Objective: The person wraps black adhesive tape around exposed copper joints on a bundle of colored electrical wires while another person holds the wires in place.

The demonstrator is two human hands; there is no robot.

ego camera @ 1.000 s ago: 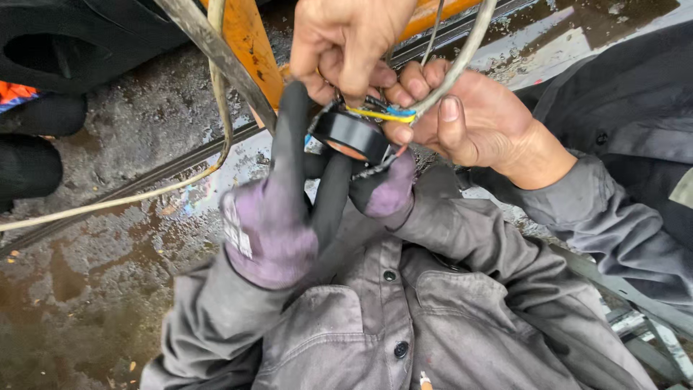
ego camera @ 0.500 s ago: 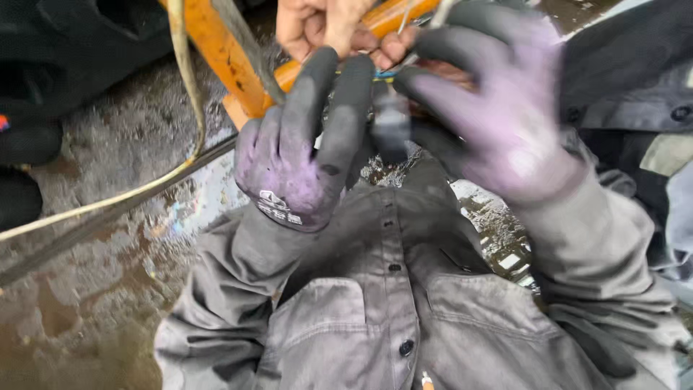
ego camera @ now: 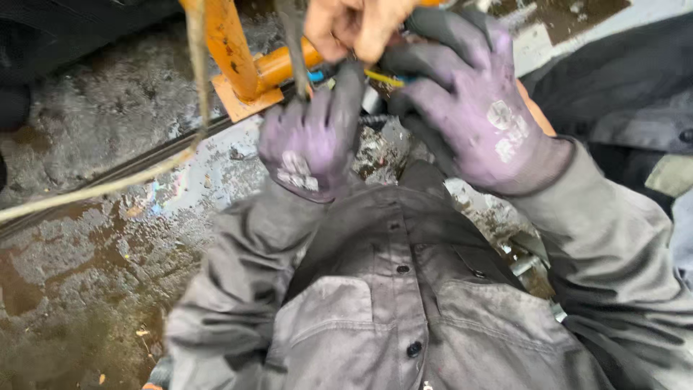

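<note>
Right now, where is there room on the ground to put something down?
The wet floor lower left, between the pale cord and the grey sleeve, is bare. It is crowded up top: left hand, right hand and a bare hand bunch at the coloured wires by the orange frame.

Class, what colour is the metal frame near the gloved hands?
Orange: the metal frame, with worn paint, shows best in the head view.

Head cam, steep downward, v. close
</note>
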